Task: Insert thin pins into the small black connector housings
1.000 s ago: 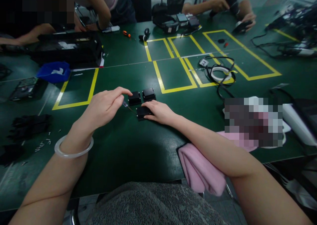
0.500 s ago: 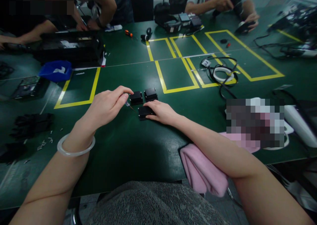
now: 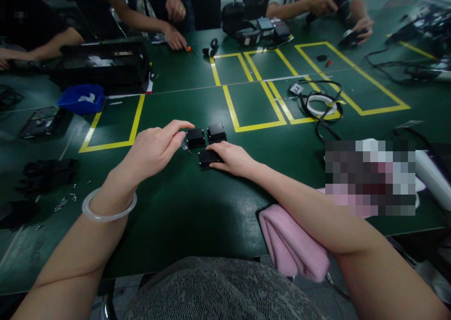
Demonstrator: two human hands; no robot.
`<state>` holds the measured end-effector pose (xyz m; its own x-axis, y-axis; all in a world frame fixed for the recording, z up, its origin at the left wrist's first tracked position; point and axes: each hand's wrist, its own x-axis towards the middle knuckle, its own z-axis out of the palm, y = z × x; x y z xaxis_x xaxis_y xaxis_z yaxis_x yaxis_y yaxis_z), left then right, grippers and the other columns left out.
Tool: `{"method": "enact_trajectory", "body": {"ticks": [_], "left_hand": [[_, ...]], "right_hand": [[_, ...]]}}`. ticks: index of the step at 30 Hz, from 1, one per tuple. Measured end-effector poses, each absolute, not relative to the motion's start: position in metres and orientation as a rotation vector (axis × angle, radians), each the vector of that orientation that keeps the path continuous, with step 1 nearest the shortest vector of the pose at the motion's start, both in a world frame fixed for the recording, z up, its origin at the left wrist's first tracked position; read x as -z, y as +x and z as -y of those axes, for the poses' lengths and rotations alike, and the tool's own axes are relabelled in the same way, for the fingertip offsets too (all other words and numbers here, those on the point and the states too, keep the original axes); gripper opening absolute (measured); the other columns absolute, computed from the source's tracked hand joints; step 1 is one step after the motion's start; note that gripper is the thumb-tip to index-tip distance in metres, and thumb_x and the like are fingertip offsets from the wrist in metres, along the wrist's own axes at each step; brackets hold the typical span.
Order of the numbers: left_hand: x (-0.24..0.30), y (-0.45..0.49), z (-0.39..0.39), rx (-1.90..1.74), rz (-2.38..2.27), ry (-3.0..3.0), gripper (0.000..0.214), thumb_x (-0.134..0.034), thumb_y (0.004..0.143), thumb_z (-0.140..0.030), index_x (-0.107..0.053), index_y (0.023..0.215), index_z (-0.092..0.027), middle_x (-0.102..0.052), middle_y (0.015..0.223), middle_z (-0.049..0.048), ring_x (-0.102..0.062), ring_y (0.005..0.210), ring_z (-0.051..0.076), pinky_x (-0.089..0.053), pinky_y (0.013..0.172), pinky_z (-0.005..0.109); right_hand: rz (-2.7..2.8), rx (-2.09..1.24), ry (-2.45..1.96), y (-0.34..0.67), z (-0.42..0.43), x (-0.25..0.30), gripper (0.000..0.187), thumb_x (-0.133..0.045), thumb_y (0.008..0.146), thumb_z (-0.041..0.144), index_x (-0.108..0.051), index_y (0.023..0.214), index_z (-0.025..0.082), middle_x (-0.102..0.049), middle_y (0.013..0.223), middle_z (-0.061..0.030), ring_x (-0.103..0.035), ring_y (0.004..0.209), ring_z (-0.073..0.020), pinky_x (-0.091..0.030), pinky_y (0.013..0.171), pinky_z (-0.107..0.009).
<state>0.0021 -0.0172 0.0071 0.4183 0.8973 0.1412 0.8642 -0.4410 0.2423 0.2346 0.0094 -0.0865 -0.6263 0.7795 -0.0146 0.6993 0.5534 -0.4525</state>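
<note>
1. Frame centre: right hand (image 3: 234, 159) clamped on near black block (image 3: 207, 159).
2. Just left: left hand (image 3: 155, 147) pinching clear-handled driver (image 3: 184, 145), tip by block's left end; contact unclear. Looks like lining-up step; next move calls for block steady, tip square.
3. Just beyond: second block (image 3: 196, 137), third block (image 3: 216, 132).

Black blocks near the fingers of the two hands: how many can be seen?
3. One block is held by the right hand; a second block sits beyond it, near the left hand; a third block is right of the second. A hand could hide more.
</note>
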Motion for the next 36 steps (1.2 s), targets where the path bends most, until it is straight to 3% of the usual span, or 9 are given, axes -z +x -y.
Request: {"method": "enact_trajectory", "body": {"ticks": [9,18,31,36], "left_hand": [[-0.008,0.0022,0.0188,-0.36,-1.59,2.536,0.05,-0.032,0.103,-0.036,-0.069,0.13,-0.017,-0.07,0.087,0.0059,-0.064,0.075,0.022,-0.039,0.067,0.032],[-0.0062,0.0018,0.0175,-0.395,-1.588,2.545,0.046,-0.036,0.106,-0.037,-0.069,0.131,-0.018,-0.063,0.071,0.001,-0.059,0.062,0.017,-0.034,0.06,0.028],[-0.0118,0.0012,0.0185,-0.333,-1.543,2.487,0.048,-0.032,0.105,-0.036,-0.066,0.132,-0.016,-0.065,0.074,0.0025,-0.058,0.061,0.018,-0.038,0.058,0.03],[-0.0105,0.0016,0.0163,-0.365,-1.6,2.482,0.04,-0.039,0.104,-0.037,-0.069,0.123,-0.017,-0.064,0.071,0.0014,-0.056,0.058,0.017,-0.035,0.058,0.029]], "right_hand": [[2.624,-0.655,-1.296,0.2333,-0.0077,0.0803,0.048,-0.076,0.099,0.02,-0.061,0.143,0.014,-0.071,0.133,-0.0187,-0.067,0.125,-0.0309,-0.053,0.1,-0.041],[2.592,-0.622,-1.244,0.2351,-0.0104,0.0874,0.045,-0.077,0.097,0.023,-0.063,0.139,0.017,-0.073,0.129,-0.0158,-0.068,0.119,-0.0293,-0.053,0.097,-0.039],[2.603,-0.632,-1.263,0.2349,-0.0099,0.086,0.047,-0.076,0.098,0.023,-0.062,0.143,0.016,-0.072,0.132,-0.0166,-0.067,0.124,-0.0302,-0.054,0.099,-0.04],[2.593,-0.637,-1.261,0.2349,-0.0096,0.0848,0.046,-0.078,0.097,0.022,-0.063,0.141,0.017,-0.072,0.131,-0.0162,-0.067,0.123,-0.0303,-0.053,0.1,-0.041]]}}
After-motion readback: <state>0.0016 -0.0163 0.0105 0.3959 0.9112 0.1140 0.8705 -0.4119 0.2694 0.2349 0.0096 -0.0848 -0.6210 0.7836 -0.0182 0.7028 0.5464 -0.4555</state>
